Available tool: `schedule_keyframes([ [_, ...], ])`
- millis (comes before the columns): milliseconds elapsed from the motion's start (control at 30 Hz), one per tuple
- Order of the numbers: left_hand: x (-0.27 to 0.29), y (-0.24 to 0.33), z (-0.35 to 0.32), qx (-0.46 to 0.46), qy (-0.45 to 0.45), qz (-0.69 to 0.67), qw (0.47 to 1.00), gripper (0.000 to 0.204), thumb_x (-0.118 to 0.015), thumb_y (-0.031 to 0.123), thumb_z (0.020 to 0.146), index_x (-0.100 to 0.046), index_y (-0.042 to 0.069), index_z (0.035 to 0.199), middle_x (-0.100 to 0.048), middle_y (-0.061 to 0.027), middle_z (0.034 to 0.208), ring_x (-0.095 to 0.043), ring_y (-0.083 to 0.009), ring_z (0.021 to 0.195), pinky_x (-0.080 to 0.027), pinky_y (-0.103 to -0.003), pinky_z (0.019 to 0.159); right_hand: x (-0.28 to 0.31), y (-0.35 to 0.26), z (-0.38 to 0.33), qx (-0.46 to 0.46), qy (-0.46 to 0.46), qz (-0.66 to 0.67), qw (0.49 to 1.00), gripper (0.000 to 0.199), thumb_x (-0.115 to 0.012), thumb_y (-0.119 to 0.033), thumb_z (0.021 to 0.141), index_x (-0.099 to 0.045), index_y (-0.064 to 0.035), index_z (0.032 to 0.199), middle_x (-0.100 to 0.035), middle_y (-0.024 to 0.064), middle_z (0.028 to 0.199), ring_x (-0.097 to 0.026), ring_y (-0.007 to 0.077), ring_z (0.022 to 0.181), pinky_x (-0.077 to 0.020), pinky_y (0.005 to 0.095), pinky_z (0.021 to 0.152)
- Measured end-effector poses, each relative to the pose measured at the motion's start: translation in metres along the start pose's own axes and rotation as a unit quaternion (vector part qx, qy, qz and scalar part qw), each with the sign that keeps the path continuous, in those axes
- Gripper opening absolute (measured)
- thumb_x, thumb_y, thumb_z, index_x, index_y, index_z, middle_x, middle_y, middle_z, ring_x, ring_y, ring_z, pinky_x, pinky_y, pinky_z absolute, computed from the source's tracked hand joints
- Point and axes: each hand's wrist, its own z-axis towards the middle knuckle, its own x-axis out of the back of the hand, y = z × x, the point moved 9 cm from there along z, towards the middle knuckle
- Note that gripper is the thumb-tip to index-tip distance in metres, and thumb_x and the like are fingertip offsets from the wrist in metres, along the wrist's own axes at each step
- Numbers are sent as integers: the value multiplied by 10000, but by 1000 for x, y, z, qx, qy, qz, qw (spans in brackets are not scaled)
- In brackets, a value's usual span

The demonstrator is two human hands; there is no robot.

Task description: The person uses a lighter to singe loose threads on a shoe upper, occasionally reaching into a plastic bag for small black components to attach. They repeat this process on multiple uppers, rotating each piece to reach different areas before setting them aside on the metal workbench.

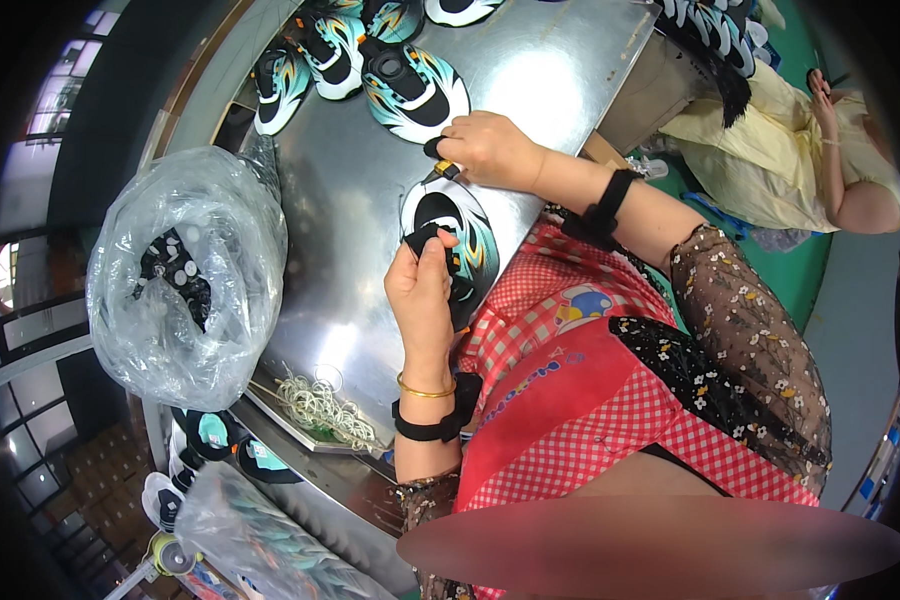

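Your left grip pinches black fabric on the white-teal sneaker, perhaps for steadiness; right grip holds a yellow-black tool.

My hands, two; wrist straps, two; bracelet, one; yellow tool, one; shoes, at least six.

Table smooth glossy metal; bag crinkled shiny plastic; shoe matt cloth, apparently.
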Motion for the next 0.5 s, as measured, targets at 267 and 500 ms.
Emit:
schedule_keyframes([
  [267,-9,65,2,-174,12,139,975,229,-396,197,999,-542,20,995,-506,-2,727,-458,-69,684,-392,-220,671,60,-20,20,-79,81,69,991,190,-665,-13,589,-540,-63,721,-566,70,710,-578,276,694,-467,378,606],
  [500,-13,74,5,-148,-41,32,988,273,-407,245,1000,-545,10,1007,-484,-2,744,-433,-83,684,-378,-216,664,80,-43,45,-33,143,110,983,179,-712,-7,609,-567,-41,707,-582,69,704,-574,271,646,-456,354,555],
])
